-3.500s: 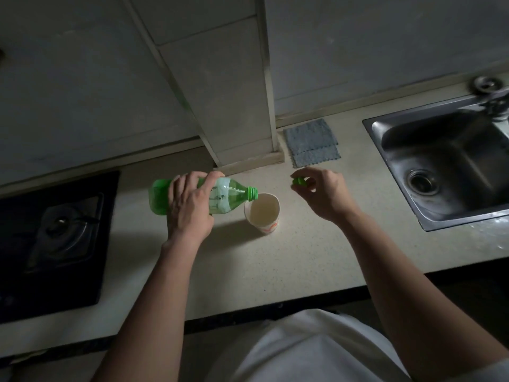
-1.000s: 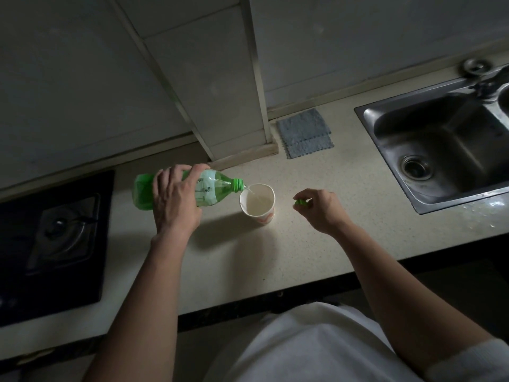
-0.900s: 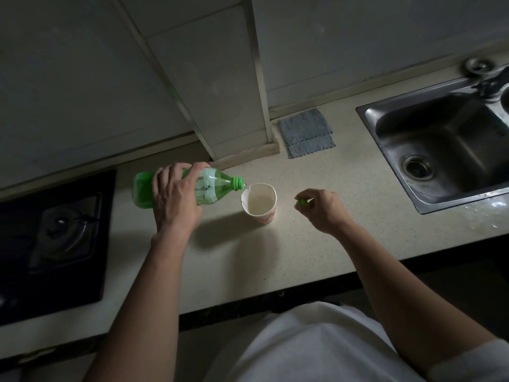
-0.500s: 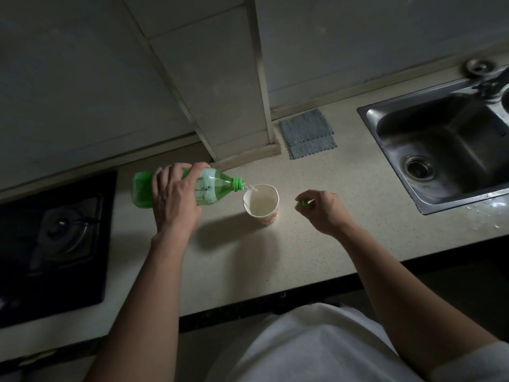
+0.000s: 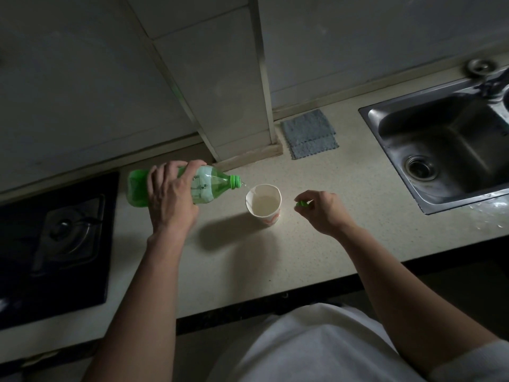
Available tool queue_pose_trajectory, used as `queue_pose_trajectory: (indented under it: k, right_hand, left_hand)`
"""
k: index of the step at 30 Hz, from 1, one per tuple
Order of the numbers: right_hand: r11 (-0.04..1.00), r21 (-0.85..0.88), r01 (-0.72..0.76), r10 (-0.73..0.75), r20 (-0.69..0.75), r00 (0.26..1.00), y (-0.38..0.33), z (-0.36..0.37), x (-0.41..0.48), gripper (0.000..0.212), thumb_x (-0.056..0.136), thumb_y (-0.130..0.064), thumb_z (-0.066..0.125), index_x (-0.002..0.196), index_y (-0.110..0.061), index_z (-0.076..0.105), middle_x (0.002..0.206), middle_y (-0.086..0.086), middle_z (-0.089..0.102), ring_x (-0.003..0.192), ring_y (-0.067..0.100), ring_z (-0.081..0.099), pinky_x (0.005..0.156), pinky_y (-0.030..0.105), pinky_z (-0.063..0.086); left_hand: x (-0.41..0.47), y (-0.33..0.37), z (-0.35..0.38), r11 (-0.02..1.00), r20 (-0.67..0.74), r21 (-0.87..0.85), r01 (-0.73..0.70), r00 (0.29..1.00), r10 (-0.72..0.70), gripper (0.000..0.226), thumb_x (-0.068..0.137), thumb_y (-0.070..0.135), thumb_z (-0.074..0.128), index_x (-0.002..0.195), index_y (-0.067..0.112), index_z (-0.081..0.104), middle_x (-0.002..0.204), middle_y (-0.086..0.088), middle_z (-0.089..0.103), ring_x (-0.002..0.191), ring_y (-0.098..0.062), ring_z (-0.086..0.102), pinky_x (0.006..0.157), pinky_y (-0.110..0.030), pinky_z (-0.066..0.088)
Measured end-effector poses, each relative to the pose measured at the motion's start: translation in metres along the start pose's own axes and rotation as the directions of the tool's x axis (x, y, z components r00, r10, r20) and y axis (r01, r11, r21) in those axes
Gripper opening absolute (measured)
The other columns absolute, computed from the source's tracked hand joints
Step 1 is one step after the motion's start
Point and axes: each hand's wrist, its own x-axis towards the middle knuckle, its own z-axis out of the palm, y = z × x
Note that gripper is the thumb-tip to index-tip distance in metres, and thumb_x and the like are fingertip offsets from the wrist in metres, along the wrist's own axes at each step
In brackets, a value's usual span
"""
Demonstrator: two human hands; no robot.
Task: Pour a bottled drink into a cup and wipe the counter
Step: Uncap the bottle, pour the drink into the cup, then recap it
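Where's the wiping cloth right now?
The grey cloth lies flat at the back of the counter, against the wall beside the tiled column, left of the sink and behind the cup.

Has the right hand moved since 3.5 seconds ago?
Yes. The right hand, holding the cap, dropped toward the counter's front edge, away from the cloth.

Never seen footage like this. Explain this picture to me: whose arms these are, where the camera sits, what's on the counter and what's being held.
No machine here: a person wears a camera on the head, looking down at their own arms. The left hand holds a tilted green bottle, its open neck beside a paper cup that stands on the counter and already holds liquid. The right hand pinches the green cap. A folded grey cloth lies by the wall, a steel sink on the right, a gas stove on the left.
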Motion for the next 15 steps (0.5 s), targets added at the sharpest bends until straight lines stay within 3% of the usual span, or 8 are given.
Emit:
queue_pose_trajectory:
  k: [10, 15]
  right_hand:
    - [1.000, 0.004, 0.010, -0.010, 0.010, 1.000, -0.0033, -0.0002, 0.0008, 0.027, 0.093, -0.027, 0.066, 0.117, -0.015, 0.068, 0.114, 0.002, 0.071, 0.095, 0.015, 0.068, 0.084, 0.025, 0.056]
    - [1.000, 0.005, 0.000, 0.000, 0.019, 1.000, -0.0026, 0.0000, 0.0006, 0.027, 0.093, -0.027, 0.065, 0.118, -0.015, 0.067, 0.115, 0.002, 0.071, 0.095, 0.014, 0.068, 0.079, 0.018, 0.050]
  left_hand:
    - [0.0025, -0.0002, -0.0010, 1.000, -0.014, 0.009, -0.011, 1.000, 0.011, 0.086, 0.055, -0.008, 0.067, 0.127, 0.038, 0.052, 0.121, 0.001, 0.053, 0.118, -0.026, 0.046, 0.115, -0.047, 0.027]
    - [0.0035, -0.0001, -0.0024, 1.000, -0.028, 0.012, -0.009, 1.000, 0.009, 0.086, 0.056, -0.008, 0.065, 0.127, 0.039, 0.052, 0.120, 0.002, 0.053, 0.117, -0.025, 0.046, 0.116, -0.046, 0.026]
